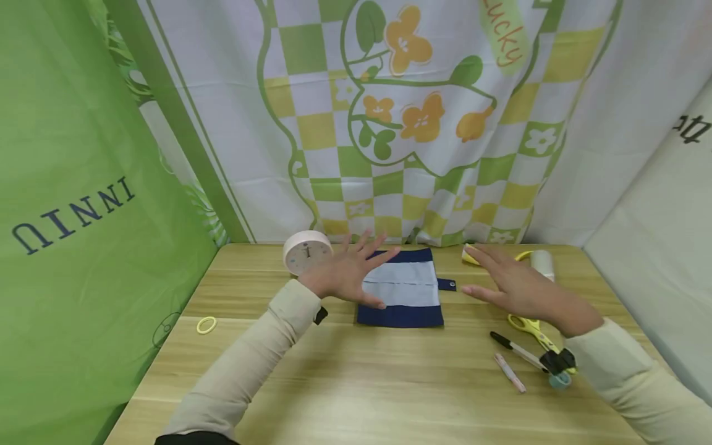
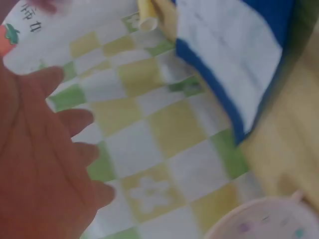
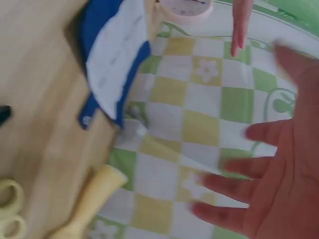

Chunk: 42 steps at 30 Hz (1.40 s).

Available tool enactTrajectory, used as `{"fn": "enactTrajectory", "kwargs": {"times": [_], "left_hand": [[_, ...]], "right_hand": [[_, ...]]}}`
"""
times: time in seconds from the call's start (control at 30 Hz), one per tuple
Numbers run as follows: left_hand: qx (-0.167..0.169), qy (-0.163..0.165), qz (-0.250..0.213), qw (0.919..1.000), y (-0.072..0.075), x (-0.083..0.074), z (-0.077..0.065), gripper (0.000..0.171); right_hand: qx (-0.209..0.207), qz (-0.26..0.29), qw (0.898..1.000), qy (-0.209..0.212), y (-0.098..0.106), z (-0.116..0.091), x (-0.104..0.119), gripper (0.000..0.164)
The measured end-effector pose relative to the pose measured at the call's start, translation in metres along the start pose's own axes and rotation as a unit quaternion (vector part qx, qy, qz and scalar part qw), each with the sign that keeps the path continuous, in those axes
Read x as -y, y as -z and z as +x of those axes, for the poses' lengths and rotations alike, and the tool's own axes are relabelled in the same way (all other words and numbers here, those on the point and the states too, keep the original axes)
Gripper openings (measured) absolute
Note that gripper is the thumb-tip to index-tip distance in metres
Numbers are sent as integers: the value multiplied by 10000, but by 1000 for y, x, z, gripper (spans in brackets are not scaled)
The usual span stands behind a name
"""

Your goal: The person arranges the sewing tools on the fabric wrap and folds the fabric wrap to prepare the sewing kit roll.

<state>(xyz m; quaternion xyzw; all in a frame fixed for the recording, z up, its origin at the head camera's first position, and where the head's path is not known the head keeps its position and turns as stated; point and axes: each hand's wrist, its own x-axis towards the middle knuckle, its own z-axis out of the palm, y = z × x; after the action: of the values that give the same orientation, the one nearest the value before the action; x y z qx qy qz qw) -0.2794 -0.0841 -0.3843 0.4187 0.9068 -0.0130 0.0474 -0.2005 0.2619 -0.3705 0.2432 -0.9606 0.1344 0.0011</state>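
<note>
Above a wooden table [image 1: 328,389], the left hand [image 1: 351,272] and right hand [image 1: 520,287] hang empty, fingers extended, near a navy-trimmed cloth case [image 1: 403,275] toward the back, likely light, floppy, best pinched by its border [image 1: 400,316].

Curtained-off workspace, patterned drapes [image 1: 384,185], wooden table [image 1: 367,389]

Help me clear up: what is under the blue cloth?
The blue cloth lies on the table, visible past its near edge. Whatever is directly beneath is covered; in the head view, the left hand hides part of the cloth too.
</note>
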Motion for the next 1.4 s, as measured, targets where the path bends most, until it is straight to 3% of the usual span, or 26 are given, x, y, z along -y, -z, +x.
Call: {"fn": "enactTrajectory", "kwargs": {"times": [0.17,0.27,0.4,0.63,0.83,1.07,1.27,1.4], "left_hand": [[596,-79,-622,9962,-34,8,13,104],[703,-75,-903,9934,-51,15,22,91],[601,98,-1130,9917,-70,28,33,83],[604,739,-1306,9868,-99,41,49,119],[898,1060,-1550,9781,-106,41,50,128],[1174,981,-1055,9826,-108,30,48,125],[1296,827,-426,9872,-107,4,25,124],[1275,524,-370,9898,-106,-9,5,120]], "right_hand": [[679,252,9973,-80,-20,-3,-21,36],[680,165,9973,-204,-33,-5,-38,17],[566,-51,9964,-621,-48,-11,-62,14],[581,-272,9878,-1422,-64,-27,-85,12],[474,-270,9855,-1608,-75,-30,-92,15],[603,-282,9842,-1641,-73,-33,-95,17],[526,-227,9843,-1672,-75,-33,-95,8],[439,-279,9859,-1591,-74,-31,-97,7]]}}
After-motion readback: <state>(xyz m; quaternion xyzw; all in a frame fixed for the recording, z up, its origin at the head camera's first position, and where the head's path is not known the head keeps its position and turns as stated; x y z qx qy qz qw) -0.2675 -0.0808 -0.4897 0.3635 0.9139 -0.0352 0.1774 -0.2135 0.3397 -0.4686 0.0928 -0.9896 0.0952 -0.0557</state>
